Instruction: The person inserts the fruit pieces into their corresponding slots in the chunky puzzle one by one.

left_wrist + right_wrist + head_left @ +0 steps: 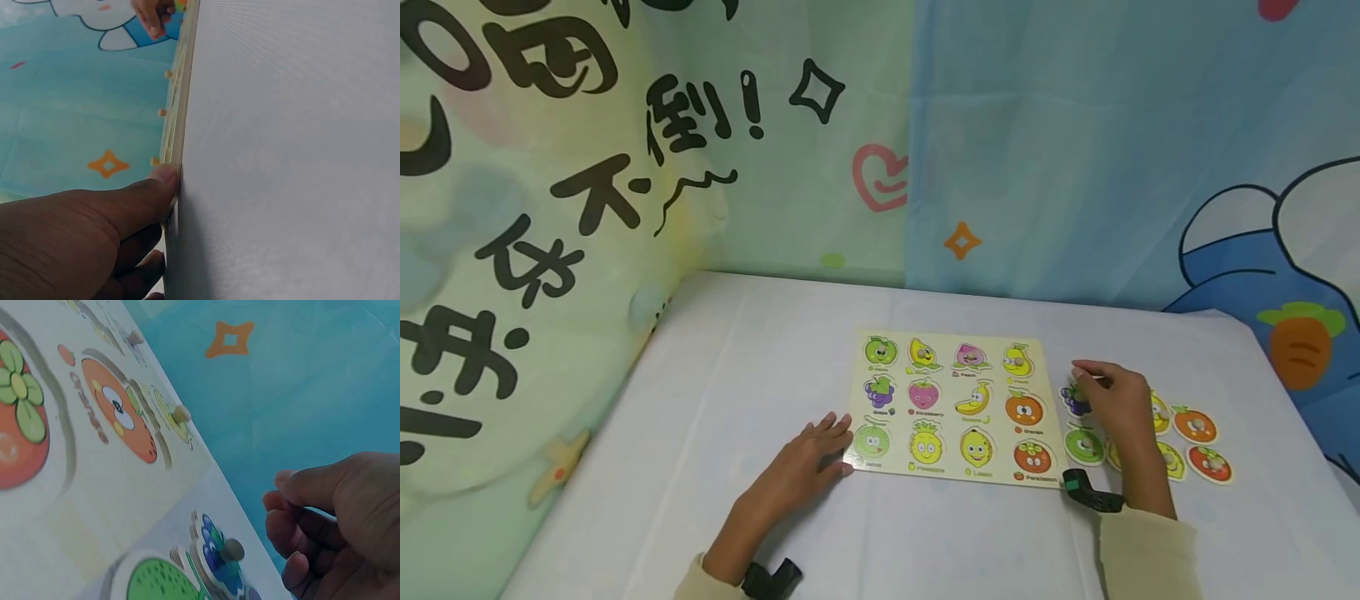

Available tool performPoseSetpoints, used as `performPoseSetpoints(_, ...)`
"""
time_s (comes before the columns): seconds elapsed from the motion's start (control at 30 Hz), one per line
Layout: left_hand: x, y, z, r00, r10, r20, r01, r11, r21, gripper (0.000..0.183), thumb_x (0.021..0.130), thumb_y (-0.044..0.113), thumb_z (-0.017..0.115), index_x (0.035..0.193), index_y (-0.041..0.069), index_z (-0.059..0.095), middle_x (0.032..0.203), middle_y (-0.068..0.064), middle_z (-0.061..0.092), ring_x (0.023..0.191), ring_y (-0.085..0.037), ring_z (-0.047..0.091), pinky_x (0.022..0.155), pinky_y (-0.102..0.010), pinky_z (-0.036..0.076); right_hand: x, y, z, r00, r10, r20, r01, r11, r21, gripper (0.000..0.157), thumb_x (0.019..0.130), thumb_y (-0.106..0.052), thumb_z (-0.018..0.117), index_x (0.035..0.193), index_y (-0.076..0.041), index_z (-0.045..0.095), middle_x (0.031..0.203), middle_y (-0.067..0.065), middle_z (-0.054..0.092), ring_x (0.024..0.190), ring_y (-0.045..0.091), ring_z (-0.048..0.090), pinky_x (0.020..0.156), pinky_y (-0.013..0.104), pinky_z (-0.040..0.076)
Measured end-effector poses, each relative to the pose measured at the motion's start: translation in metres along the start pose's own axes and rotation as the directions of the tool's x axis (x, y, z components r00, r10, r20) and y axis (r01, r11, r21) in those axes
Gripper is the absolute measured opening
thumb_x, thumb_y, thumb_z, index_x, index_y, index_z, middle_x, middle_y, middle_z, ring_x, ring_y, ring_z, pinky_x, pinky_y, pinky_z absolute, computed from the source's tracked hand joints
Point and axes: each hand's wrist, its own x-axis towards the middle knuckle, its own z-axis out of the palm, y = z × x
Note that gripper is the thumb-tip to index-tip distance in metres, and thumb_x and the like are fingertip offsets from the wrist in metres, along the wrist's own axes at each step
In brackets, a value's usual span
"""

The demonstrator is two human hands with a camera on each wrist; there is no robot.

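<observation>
A pale yellow fruit puzzle board point(946, 437) lies on the white table, with rows of printed fruit. Top-row pieces such as the pear point(170, 415) carry small wooden knobs. My left hand point(801, 467) rests at the board's lower left corner, fingers fairly straight and thumb point(164, 175) touching its edge. Above the loose pieces to the right hovers my right hand point(1116, 404), fingers loosely bent and nothing between them. Nearest to it is the grape piece point(219, 553), its knob apart from the fingertips. A round green piece point(1084, 447) lies just below the grapes.
Further loose pieces lie right of my right hand, among them an orange point(1195, 425), a persimmon point(1210, 464) and a yellow lemon point(1171, 461). The right forearm partly covers others. A printed curtain point(1037, 167) hangs behind the table.
</observation>
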Motion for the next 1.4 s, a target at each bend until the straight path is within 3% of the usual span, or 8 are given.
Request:
performPoseSetpoints(0.2, 0.000, -0.002, 0.000, 1.000, -0.004, 0.002, 0.004, 1.000, 0.008, 0.052, 0.089, 0.022, 0.072, 0.135, 0.002, 0.056, 0.148, -0.008, 0.043, 0.141, -0.028, 0.030, 0.115, -0.049, 0.022, -0.001, 0.007, 0.001, 0.999, 0.044, 0.021, -0.043, 0.998, -0.043, 0.041, 0.101, -0.028, 0.052, 0.134, -0.005, 0.059, 0.121, 0.018, 0.058, 0.098, 0.030, 0.052, 0.075, 0.035, 0.044)
performPoseSetpoints(0.57, -0.002, -0.004, 0.003, 0.999, -0.029, 0.013, 0.029, 1.000, 0.011, 0.053, 0.089, 0.023, 0.072, 0.135, 0.003, 0.056, 0.148, -0.006, 0.042, 0.141, -0.027, 0.030, 0.115, -0.049, 0.023, -0.003, 0.025, 0.005, 0.999, -0.007, 0.040, 0.010, 0.997, -0.071, 0.039, 0.102, -0.024, 0.052, 0.130, 0.001, 0.060, 0.120, 0.022, 0.060, 0.108, 0.036, 0.053, 0.092, 0.055, 0.043)
performPoseSetpoints(0.87, -0.002, -0.003, 0.004, 1.000, -0.018, 0.004, 0.018, 1.000, 0.015, 0.052, 0.089, 0.023, 0.071, 0.135, 0.002, 0.057, 0.147, -0.007, 0.043, 0.141, -0.028, 0.031, 0.115, -0.050, 0.023, -0.002, 0.030, 0.007, 0.993, -0.058, 0.100, 0.068, 0.992, -0.103, 0.038, 0.099, -0.023, 0.056, 0.127, 0.001, 0.061, 0.116, 0.021, 0.060, 0.101, 0.033, 0.053, 0.082, 0.047, 0.046)
performPoseSetpoints(1.1, -0.001, -0.001, 0.002, 1.000, -0.018, 0.009, 0.018, 1.000, 0.014, 0.053, 0.089, 0.024, 0.072, 0.135, 0.003, 0.056, 0.148, -0.007, 0.042, 0.141, -0.027, 0.030, 0.115, -0.049, 0.023, -0.001, 0.029, 0.006, 0.993, -0.006, 0.119, 0.023, 0.991, -0.135, 0.036, 0.098, -0.022, 0.058, 0.126, 0.000, 0.062, 0.117, 0.021, 0.060, 0.101, 0.033, 0.052, 0.082, 0.047, 0.047)
performPoseSetpoints(1.4, 0.000, -0.002, 0.002, 1.000, -0.013, 0.005, 0.012, 1.000, 0.024, 0.054, 0.088, 0.023, 0.073, 0.135, 0.003, 0.056, 0.148, -0.006, 0.043, 0.141, -0.027, 0.030, 0.115, -0.049, 0.023, -0.002, 0.023, 0.001, 0.994, 0.036, 0.099, -0.022, 0.990, -0.139, 0.038, 0.099, -0.024, 0.057, 0.128, 0.000, 0.061, 0.127, 0.025, 0.055, 0.107, 0.037, 0.049, 0.090, 0.057, 0.044)
